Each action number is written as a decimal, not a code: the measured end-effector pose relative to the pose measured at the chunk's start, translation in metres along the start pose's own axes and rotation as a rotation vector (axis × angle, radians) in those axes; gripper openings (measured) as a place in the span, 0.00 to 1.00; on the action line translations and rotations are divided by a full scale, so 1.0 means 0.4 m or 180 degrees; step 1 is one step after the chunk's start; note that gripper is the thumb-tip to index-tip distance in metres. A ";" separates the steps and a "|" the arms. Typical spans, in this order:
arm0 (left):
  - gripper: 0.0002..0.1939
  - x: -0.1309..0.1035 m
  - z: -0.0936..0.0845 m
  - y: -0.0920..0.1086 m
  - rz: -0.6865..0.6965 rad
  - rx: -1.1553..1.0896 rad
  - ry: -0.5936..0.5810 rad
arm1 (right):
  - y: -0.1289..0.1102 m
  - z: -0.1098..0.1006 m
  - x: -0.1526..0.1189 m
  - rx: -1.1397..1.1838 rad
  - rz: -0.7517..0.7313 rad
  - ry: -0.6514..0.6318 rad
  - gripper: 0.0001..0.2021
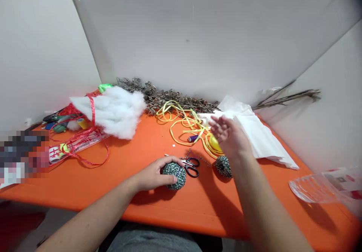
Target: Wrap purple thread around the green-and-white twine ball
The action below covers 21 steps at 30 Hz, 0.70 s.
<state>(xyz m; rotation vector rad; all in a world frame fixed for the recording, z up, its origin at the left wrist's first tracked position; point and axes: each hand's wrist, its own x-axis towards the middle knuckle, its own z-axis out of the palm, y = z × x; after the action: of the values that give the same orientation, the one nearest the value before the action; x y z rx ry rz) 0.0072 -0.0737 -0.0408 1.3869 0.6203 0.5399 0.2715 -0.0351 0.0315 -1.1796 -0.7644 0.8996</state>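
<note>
- The green-and-white yarn ball (175, 183) sat on the orange table (152, 211), just to the left of the scissors (192, 167) and a little in front of them.
- The left hand (154, 172) was grasping this ball. Its thumb pressed on the near side, and a finger curved over the top.
- That looked like a good way to hold it. The squeeze had to be snug, so the ball could not roll, but soft, so it did not get squashed.
- The right hand (230, 136) was up in the air, to the right of the scissors and farther back. Its fingers were loose and half curled. I saw nothing in them, but a very thin thread would have been too small to tell.
- The second yarn ball (223, 166) was to the right of the scissors, partly hidden by the right arm. A strand of yarn (204, 161) lay between, so it seemed wise not to tug it or snag it on the scissors.
- The yellow ribbon (173, 130) lay in loops behind the scissors. Slow, careful moves seemed best there, so no finger hooked a loop.
- I could not tell if the ball touched the blades. It seemed safest to keep the left fingertips away from them.
</note>
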 end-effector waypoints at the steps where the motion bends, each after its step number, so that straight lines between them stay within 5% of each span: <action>1: 0.22 -0.001 -0.001 0.002 0.0013 0.0007 -0.0009 | -0.034 -0.004 0.041 -0.0082 -0.0088 0.0108 0.05; 7: 0.21 -0.006 -0.009 0.006 0.0125 -0.0006 -0.0069 | -0.190 -0.073 0.239 -0.1019 -0.0469 0.0895 0.06; 12: 0.23 -0.006 -0.006 0.005 0.0081 -0.0088 0.0033 | -0.172 -0.123 0.218 -0.2118 -0.1063 0.0849 0.10; 17: 0.24 -0.001 -0.005 -0.001 0.0044 -0.0160 0.0073 | -0.065 -0.039 0.037 -0.2494 -0.1143 -0.0425 0.09; 21: 0.27 0.002 -0.007 -0.008 0.0129 -0.0243 0.0124 | 0.002 0.027 -0.144 -0.2290 -0.0448 -0.2641 0.25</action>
<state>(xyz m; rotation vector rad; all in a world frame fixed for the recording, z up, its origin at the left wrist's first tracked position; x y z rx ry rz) 0.0057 -0.0715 -0.0443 1.3217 0.5980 0.6181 0.2361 -0.0816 0.0311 -1.3233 -1.9380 1.0299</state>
